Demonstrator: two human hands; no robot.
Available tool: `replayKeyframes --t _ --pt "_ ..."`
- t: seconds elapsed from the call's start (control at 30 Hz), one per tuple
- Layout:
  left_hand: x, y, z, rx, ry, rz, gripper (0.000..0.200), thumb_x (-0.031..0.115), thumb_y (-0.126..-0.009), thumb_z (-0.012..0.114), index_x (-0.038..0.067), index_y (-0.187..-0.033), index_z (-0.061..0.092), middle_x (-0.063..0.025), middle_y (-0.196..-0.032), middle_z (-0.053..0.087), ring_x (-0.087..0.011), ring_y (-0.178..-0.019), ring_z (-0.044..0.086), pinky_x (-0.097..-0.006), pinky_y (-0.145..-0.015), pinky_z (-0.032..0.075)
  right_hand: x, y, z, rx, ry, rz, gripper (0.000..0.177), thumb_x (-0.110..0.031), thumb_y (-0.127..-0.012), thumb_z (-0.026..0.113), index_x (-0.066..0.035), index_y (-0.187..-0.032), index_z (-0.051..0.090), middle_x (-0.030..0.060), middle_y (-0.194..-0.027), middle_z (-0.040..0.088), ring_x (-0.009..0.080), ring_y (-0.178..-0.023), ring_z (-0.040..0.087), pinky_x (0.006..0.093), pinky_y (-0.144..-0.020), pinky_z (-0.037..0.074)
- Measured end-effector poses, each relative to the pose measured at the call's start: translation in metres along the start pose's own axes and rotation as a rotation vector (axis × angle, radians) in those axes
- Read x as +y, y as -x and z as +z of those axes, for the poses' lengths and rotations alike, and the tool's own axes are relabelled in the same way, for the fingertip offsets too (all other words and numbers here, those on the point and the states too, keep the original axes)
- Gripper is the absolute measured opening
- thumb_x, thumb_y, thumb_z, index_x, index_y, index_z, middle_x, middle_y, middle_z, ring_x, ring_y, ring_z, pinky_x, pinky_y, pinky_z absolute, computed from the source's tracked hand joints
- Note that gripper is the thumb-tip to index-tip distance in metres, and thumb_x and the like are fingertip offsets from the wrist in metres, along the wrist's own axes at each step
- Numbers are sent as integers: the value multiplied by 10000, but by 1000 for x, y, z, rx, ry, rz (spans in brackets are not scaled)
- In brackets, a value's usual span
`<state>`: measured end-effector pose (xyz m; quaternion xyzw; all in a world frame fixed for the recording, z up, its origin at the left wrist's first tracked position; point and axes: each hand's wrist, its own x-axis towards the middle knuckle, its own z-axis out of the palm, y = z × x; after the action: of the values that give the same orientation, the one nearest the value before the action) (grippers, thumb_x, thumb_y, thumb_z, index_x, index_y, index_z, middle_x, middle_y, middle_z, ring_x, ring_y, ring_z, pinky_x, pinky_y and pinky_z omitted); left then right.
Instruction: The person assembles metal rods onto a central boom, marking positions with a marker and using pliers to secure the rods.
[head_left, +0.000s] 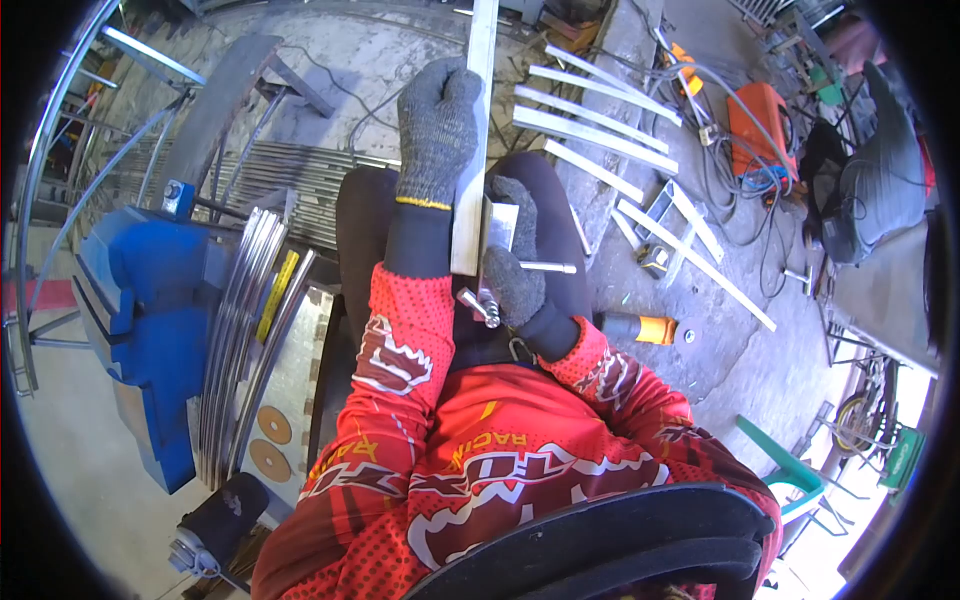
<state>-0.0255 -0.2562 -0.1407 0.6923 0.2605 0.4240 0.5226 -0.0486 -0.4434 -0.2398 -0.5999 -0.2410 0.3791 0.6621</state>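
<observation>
My left hand [438, 130], in a grey knit glove, is closed around a long, pale square metal tube [470, 210] that runs up and away from my lap. Its fingers curl over the tube's far part. The gloved right hand [518, 285] grips what looks like a metal screw clamp [490, 307] near the tube's close end. A thin rod handle [550, 267] sticks out to the right of that hand. Beside the tube, a flat shiny metal plate [502, 225] shows between the glove's parts. The fingers partly hide the clamp's body.
Several cut metal tubes [598, 140] lie on the floor ahead to the right, near a tape measure [654, 260] and an orange machine [758, 130] with cables. An orange-and-black power tool [640, 328] lies by my right knee. Left are a blue machine [150, 300] and curved shiny pipes [235, 340].
</observation>
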Motion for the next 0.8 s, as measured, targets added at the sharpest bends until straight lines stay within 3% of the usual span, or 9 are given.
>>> replayKeyframes --t 0.03,0.13,0.37,0.43,0.5,0.57,0.67,0.77,0.8 --pt "3 1 -1 14 -8 42 284 170 -870 601 -41 -1052 656 -80 -840 654 -132 -757 585 -305 -712 488 11 3 -9 -1 4 -7 569 -214 -869 604 1 -1339 366 153 -1129 513 279 -1109 537 399 -955 438" --pt "0 -1 -1 91 65 8 236 134 -876 589 -31 -1029 658 -83 -856 656 -135 -778 586 -300 -720 488 28 16 -33 27 954 -887 655 -323 -792 737 14 -1294 486 196 -1112 629 370 -963 653 449 -810 542" --pt "-9 5 1 86 -21 148 197 123 -900 594 -12 -1037 632 -72 -827 635 -137 -697 591 -305 -634 504 1 21 -38 90 915 -797 782 -326 -658 827 4 -1294 515 204 -1174 606 372 -1040 627 432 -874 519" --pt "-4 8 5 18 88 -6 178 131 -917 561 -22 -993 609 -116 -836 624 -171 -750 596 -337 -692 492 9 9 -36 102 907 -941 690 -321 -764 774 0 -1310 501 177 -1169 613 323 -1013 642 401 -867 521" --pt "-9 6 6 43 75 36 159 124 -897 571 -18 -954 617 -102 -800 620 -162 -733 592 -334 -683 491 30 3 -30 -66 -287 299 618 -245 -823 757 -21 -1337 497 215 -1196 600 359 -1107 608 444 -950 495" --pt "-6 4 5 -4 53 0 144 110 -868 573 -15 -917 625 -102 -769 621 -172 -716 597 -337 -679 489 4 5 -15 -13 -228 301 633 -309 -796 777 -42 -1312 526 191 -1141 636 351 -1004 655 431 -868 540" --pt "14 9 -1 -58 -45 -60 213 142 -869 557 -1 -1001 644 -65 -760 628 -116 -625 578 -292 -549 502 -4 0 -10 -33 97 -205 703 -353 -741 811 -33 -1303 536 175 -1143 640 336 -996 658 413 -858 543" --pt "8 8 -3 -44 -80 65 278 166 -880 575 -9 -1082 653 -75 -804 657 -117 -704 575 -294 -667 486 15 -18 -20 -12 1253 -684 768 -324 -683 842 -11 -1309 526 199 -1251 585 333 -1143 596 406 -964 490" --pt "17 9 -4 -40 -91 52 284 178 -885 590 -10 -1088 654 -81 -813 661 -120 -714 581 -295 -674 487 -49 -21 -5 -57 888 -183 786 -335 -684 842 1 -1316 517 192 -1261 584 333 -1154 591 389 -973 483"
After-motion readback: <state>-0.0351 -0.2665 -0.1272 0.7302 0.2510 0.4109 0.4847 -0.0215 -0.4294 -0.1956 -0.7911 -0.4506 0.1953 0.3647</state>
